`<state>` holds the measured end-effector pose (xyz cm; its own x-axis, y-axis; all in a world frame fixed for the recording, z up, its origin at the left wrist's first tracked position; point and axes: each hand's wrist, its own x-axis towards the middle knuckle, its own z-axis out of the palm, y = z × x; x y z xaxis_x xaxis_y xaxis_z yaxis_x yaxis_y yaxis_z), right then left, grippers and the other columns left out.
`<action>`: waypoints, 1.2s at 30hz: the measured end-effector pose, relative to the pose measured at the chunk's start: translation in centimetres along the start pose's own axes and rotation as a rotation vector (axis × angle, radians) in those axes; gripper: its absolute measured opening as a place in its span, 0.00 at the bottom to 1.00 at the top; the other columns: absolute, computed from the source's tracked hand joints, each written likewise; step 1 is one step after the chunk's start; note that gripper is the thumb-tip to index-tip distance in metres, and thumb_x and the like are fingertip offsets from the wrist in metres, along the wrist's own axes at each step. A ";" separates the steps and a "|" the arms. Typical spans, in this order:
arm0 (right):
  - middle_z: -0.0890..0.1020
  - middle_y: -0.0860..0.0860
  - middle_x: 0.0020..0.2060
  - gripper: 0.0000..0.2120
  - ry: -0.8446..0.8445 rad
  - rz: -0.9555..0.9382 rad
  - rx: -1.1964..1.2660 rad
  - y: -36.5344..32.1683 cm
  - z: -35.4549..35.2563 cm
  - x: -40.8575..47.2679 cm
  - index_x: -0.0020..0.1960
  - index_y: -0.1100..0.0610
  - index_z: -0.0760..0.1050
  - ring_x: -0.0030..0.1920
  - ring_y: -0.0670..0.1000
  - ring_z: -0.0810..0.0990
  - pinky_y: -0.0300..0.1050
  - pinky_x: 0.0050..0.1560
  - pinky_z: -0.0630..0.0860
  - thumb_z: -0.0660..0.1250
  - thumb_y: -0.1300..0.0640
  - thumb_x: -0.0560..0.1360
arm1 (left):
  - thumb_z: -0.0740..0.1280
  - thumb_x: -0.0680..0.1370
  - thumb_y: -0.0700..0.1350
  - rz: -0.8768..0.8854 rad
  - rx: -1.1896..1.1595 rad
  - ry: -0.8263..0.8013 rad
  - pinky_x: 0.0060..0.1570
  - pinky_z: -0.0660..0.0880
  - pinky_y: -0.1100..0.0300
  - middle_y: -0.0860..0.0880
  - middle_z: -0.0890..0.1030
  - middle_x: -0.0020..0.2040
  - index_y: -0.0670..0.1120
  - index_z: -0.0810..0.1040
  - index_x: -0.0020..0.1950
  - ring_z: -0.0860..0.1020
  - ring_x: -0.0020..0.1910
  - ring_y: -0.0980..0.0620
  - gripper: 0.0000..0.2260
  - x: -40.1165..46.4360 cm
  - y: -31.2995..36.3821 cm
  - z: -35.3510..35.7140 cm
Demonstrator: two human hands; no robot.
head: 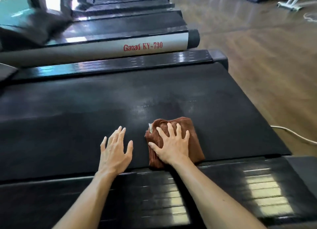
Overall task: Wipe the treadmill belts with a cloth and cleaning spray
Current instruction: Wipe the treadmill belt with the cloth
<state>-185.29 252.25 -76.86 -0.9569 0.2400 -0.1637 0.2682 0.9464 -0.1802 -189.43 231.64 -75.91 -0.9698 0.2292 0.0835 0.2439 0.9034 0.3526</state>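
Two bare hands reach over the near side rail [154,194] onto the black treadmill belt [85,122]. The right hand [173,144] lies flat on a folded brown cloth [193,139], fingers spread and straight, pressing it against the belt; the cloth shows beyond the fingertips and to the hand's right, and its near edge reaches the seam where belt meets rail. A small pale tag [150,127] sticks out of the cloth just beside the right index finger. The left hand [115,151] is open too, fingers loosely spread, on or just above the bare belt (contact cannot be told), close beside the cloth's left edge but apart from it. Just beyond the cloth, the belt carries a faint shiny patch [154,105]. Farther past both hands lies the far rail, then a neighbouring treadmill [103,48] with red lettering on its pale side. To the right of the right hand, past the belt's end, a white cable [295,134] runs over the wooden floor [257,57].
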 end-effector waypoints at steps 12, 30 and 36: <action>0.40 0.51 0.84 0.40 0.102 0.066 0.005 0.5 1.5 -0.1 0.83 0.35 0.43 0.81 0.67 0.36 0.74 0.76 0.36 0.41 0.23 0.74 | 0.57 0.84 0.54 -0.057 -0.009 0.002 0.80 0.47 0.50 0.52 0.57 0.83 0.50 0.59 0.83 0.53 0.82 0.55 0.27 1.4 -3.1 0.9; 0.44 0.52 0.84 0.37 0.106 0.118 -0.039 -4.0 1.5 9.4 0.83 0.36 0.47 0.80 0.73 0.39 0.79 0.73 0.38 0.49 0.26 0.77 | 0.59 0.83 0.53 -0.027 0.084 0.007 0.79 0.46 0.51 0.57 0.51 0.84 0.55 0.54 0.83 0.48 0.82 0.59 0.29 3.3 -6.1 3.4; 0.51 0.45 0.84 0.35 0.078 -0.232 -0.023 -4.1 2.5 2.8 0.80 0.34 0.57 0.81 0.69 0.38 0.80 0.73 0.36 0.47 0.25 0.76 | 0.58 0.83 0.54 -0.029 0.104 0.008 0.79 0.48 0.50 0.57 0.50 0.84 0.55 0.55 0.83 0.49 0.82 0.58 0.29 3.4 -6.1 3.5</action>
<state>-188.82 248.53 -79.00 -0.9985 0.0305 -0.0453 0.0382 0.9826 -0.1818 -194.23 228.12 -81.01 -0.9763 0.2000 0.0823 0.2147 0.9425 0.2562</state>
